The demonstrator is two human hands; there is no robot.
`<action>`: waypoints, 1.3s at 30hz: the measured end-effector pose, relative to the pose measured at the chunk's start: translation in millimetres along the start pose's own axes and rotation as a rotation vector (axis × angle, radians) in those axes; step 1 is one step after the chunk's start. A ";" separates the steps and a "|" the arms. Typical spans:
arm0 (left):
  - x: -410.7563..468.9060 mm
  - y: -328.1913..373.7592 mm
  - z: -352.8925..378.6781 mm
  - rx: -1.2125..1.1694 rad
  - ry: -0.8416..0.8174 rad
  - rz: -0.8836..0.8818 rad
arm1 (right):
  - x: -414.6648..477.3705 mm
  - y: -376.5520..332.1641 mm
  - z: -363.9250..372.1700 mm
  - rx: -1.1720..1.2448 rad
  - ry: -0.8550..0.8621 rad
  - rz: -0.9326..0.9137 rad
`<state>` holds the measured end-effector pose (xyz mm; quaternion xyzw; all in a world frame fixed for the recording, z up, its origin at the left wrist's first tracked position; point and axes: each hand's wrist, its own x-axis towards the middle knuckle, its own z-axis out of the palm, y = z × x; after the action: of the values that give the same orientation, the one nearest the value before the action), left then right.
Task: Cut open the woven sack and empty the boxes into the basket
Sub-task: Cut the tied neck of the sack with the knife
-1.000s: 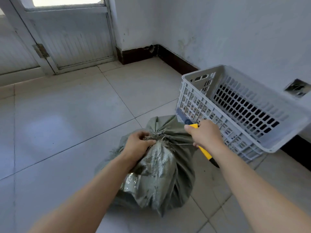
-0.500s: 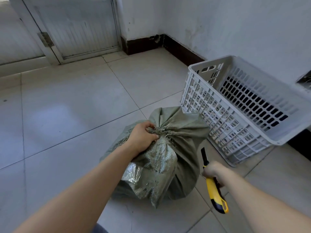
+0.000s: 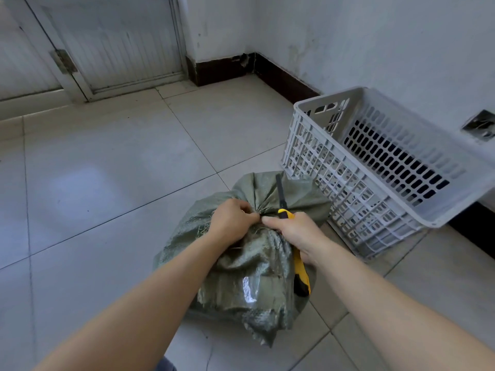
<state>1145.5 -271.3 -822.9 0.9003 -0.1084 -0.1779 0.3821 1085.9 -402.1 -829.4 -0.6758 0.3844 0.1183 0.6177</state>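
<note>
A green woven sack lies on the tiled floor, its neck bunched and tied at the top. My left hand grips the gathered neck. My right hand holds a yellow utility knife beside that neck, its dark blade pointing away from me over the sack's top flap. The two hands touch at the tie. A white slatted plastic basket stands just right of the sack, with nothing visible inside. The boxes are hidden inside the sack.
The basket sits against a white wall with a dark skirting board. A closed white door is at the far left back. Pale floor tiles stretch to the left of the sack.
My right hand has come back up from beside the sack with the knife and now sits at the tied neck next to my left hand. The left hand kept its grip.
</note>
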 end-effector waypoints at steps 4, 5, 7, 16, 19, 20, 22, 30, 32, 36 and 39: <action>0.1 -3.9 -5.1 -0.451 -0.113 -0.197 | 14.5 11.6 5.2 -0.050 -0.059 0.028; -0.4 -6.7 -8.3 -0.504 -0.177 -0.220 | 12.0 11.3 4.5 -0.081 -0.041 0.023; -2.4 -11.6 -16.9 -0.512 -0.294 -0.225 | 8.2 6.2 -1.3 -0.068 0.019 -0.001; -4.1 -9.8 -47.5 -0.680 -0.241 -0.201 | 13.8 -29.5 -30.7 0.220 0.177 0.007; -3.9 -15.0 -60.3 -0.835 -0.234 -0.230 | 19.2 -35.5 -38.4 0.308 0.239 0.013; -4.0 -15.9 -62.6 -0.912 -0.196 -0.240 | 17.9 -38.7 -40.7 0.347 0.283 0.016; -4.0 -13.9 -66.4 -1.036 -0.082 -0.280 | 22.1 -43.1 -46.4 0.447 0.329 0.036; -3.8 -16.5 -70.2 -1.089 0.128 -0.411 | -4.1 -64.6 -33.2 0.627 -0.124 -0.067; -4.3 -14.2 -70.3 -1.093 0.139 -0.404 | -26.2 -72.3 -30.0 0.475 -0.365 -0.130; -7.5 -5.8 -70.5 -1.195 0.148 -0.397 | -38.4 -69.4 -8.1 0.010 -0.443 -0.273; -7.2 -5.7 -75.9 -1.164 0.042 -0.388 | -18.2 -48.6 11.8 -0.273 -0.042 -0.336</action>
<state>1169.9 -215.7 -776.4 0.5505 0.1803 -0.2563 0.7738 1109.6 -387.2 -784.2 -0.8052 0.2339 0.0788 0.5392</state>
